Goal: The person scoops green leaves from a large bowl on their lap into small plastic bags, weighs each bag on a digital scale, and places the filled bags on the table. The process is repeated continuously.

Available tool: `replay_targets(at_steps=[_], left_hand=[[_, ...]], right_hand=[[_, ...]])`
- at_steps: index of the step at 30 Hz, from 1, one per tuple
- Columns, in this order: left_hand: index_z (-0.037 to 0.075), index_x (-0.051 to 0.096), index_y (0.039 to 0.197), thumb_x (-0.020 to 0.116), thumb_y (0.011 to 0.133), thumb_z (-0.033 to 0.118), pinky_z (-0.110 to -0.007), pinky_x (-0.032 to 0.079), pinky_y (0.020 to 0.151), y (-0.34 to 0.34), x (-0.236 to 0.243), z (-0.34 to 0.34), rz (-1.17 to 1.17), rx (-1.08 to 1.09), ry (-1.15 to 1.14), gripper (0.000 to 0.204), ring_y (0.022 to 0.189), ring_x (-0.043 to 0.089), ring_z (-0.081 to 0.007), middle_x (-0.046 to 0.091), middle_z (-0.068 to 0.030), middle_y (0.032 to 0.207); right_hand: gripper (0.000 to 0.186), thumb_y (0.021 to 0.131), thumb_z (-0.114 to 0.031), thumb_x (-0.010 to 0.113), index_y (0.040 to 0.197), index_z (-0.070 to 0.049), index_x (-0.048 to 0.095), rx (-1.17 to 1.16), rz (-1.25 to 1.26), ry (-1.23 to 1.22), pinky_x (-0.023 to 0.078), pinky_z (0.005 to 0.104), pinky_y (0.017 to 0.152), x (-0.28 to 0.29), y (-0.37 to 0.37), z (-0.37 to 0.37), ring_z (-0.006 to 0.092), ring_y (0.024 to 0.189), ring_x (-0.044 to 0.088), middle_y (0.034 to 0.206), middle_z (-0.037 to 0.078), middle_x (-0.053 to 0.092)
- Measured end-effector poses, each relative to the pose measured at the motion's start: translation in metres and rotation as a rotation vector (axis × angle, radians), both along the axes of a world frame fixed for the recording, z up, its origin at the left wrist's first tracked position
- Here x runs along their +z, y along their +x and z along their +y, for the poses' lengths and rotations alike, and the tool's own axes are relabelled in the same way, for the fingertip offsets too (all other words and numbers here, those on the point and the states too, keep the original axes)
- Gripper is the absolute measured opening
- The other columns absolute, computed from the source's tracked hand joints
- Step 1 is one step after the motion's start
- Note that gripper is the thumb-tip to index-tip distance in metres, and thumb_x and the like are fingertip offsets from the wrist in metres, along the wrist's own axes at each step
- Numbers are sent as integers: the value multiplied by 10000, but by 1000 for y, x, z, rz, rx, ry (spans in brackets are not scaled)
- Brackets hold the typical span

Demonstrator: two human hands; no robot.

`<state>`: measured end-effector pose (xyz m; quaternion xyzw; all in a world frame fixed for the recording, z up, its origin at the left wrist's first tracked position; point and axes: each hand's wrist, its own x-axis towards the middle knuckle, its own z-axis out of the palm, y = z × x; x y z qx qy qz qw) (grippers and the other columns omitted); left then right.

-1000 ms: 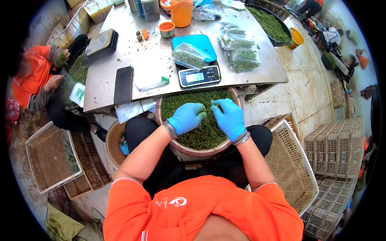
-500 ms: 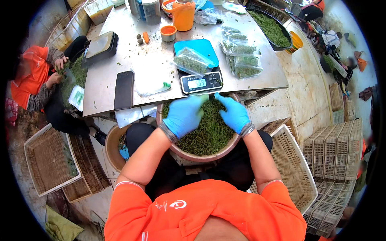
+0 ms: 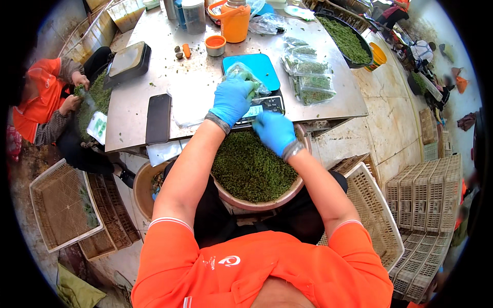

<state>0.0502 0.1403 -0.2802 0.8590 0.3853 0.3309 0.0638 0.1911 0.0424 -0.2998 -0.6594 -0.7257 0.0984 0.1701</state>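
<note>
Steel-topped work table point(image 3: 138, 113), pale tiled floor around it; the blue-topped scale point(image 3: 269, 69) sits toward its near edge. Your left arm reaches long and nearly straight to the scale, back of the gloved left hand point(image 3: 230, 100) up, fingers bent and pinching a clear plastic bag point(image 3: 262, 87) over the scale's plate. Your right arm is bent more at the elbow, forearm slanting inward; the right hand point(image 3: 276, 132) hangs just before the scale's near edge, knuckles up, fingers curled under. Cannot tell whether its fingertips press together, or touch the scale. Tub point(image 3: 257, 206) of small green sprigs point(image 3: 251, 169) directly below the scale, between your knees. Filled bags point(image 3: 312, 79) overlap right of the scale; dark phone point(image 3: 157, 118) lies left of it.
</note>
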Motion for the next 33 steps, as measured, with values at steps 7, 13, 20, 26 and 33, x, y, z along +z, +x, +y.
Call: replay_targets(at_steps=[7, 13, 20, 26, 33], left_hand=[[80, 604, 1228, 606, 778, -29, -290, 518, 782, -26, 15, -18, -450, -5, -12, 463, 895, 619, -180, 606, -92, 1206], [67, 691, 1021, 641, 816, 77, -327, 517, 730, -45, 17, -94, -231, -111, -332, 212, 794, 653, -243, 681, -105, 904], [94, 674, 1086, 663, 809, 287, -407, 511, 837, -14, -20, -121, 496, -473, -726, 338, 959, 636, -318, 652, -125, 1054], [83, 548, 1267, 681, 806, 277, -430, 512, 873, -9, -20, -110, 445, -214, -444, 518, 1013, 622, -339, 583, -168, 1197], [84, 648, 1116, 640, 838, 335, -446, 520, 805, -9, -14, -112, 619, -312, -642, 375, 928, 649, -340, 667, -156, 987]], right_hand=[[253, 853, -292, 669, 889, -43, 640, -188, 419, -8, 494, 414, 658, 7, 16, -61, 349, 750, 630, 819, 164, 650], [220, 874, -252, 657, 899, -34, 651, -187, 471, 94, 489, 388, 626, 18, 18, -74, 340, 706, 626, 797, 165, 648], [212, 867, -273, 655, 855, -62, 661, -178, 337, 169, 487, 401, 612, 24, 11, -68, 334, 684, 625, 762, 151, 647], [257, 846, -316, 680, 832, -59, 676, -255, 148, 122, 477, 412, 602, 34, 28, -53, 330, 654, 615, 704, 153, 633], [213, 840, -304, 642, 827, -93, 655, -236, -95, -11, 498, 463, 659, 48, 26, -17, 369, 739, 633, 777, 154, 655]])
